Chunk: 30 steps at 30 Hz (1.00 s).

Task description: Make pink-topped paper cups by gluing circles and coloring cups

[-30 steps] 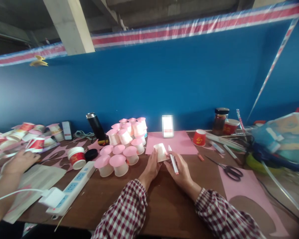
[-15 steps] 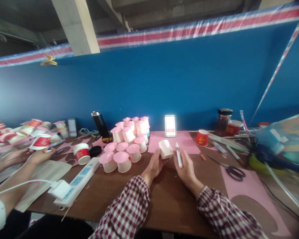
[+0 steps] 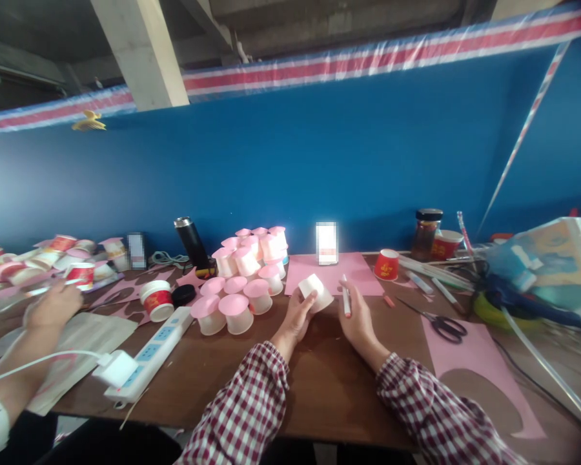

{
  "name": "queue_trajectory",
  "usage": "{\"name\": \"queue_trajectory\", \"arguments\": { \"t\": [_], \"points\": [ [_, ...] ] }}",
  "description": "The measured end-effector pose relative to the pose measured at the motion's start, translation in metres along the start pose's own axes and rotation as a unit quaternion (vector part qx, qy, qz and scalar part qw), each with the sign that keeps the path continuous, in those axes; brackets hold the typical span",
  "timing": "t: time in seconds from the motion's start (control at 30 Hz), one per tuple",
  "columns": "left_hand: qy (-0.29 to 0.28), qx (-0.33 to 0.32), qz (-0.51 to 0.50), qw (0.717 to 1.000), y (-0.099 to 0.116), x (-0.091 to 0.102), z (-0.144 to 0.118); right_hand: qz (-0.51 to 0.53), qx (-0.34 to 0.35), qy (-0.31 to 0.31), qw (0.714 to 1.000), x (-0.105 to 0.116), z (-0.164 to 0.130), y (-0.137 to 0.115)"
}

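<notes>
White cup [image 3: 322, 297] tilted in left fingers [image 3: 308, 303], marker [image 3: 346, 300] in right fingers [image 3: 356, 301].

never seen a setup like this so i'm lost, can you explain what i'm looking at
There's no machine here: these are a person's own two bare hands, in checked sleeves. The single view comes from a camera worn on the head, looking forward and down.

The left hand holds a tilted white cup; the right hand holds a white pen.

On the brown table are cups with pink discs, a power strip and scissors. At left is another person's hand.
</notes>
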State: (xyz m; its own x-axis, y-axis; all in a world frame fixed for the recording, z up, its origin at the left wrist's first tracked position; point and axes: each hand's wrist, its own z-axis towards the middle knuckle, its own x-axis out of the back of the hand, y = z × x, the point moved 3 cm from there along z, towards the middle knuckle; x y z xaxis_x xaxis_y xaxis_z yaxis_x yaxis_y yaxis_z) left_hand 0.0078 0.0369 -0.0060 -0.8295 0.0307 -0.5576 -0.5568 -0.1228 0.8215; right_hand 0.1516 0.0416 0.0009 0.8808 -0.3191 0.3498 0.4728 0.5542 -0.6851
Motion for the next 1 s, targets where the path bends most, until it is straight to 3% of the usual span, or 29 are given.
{"name": "queue_trajectory", "arguments": {
  "t": [0.13, 0.27, 0.53, 0.83, 1.0],
  "points": [
    [0.043, -0.014, 0.031, 0.998, -0.002, 0.005, 0.003, 0.027, 0.009, -0.011, 1.000, 0.000, -0.002, -0.008],
    [0.018, -0.011, 0.042, 0.999, -0.004, 0.004, 0.003, 0.019, 0.019, -0.068, 0.997, -0.005, -0.005, -0.011],
    [-0.078, -0.023, 0.046, 0.996, -0.002, -0.002, 0.001, 0.033, -0.092, -0.042, 0.994, -0.002, 0.000, 0.002],
    [0.011, -0.065, 0.159, 0.985, 0.005, 0.002, 0.002, 0.014, -0.098, -0.056, 0.993, -0.004, 0.000, 0.000],
    [0.017, -0.088, 0.197, 0.976, 0.007, 0.003, 0.001, 0.046, -0.082, -0.072, 0.993, -0.005, -0.001, -0.004]
  ]
}}
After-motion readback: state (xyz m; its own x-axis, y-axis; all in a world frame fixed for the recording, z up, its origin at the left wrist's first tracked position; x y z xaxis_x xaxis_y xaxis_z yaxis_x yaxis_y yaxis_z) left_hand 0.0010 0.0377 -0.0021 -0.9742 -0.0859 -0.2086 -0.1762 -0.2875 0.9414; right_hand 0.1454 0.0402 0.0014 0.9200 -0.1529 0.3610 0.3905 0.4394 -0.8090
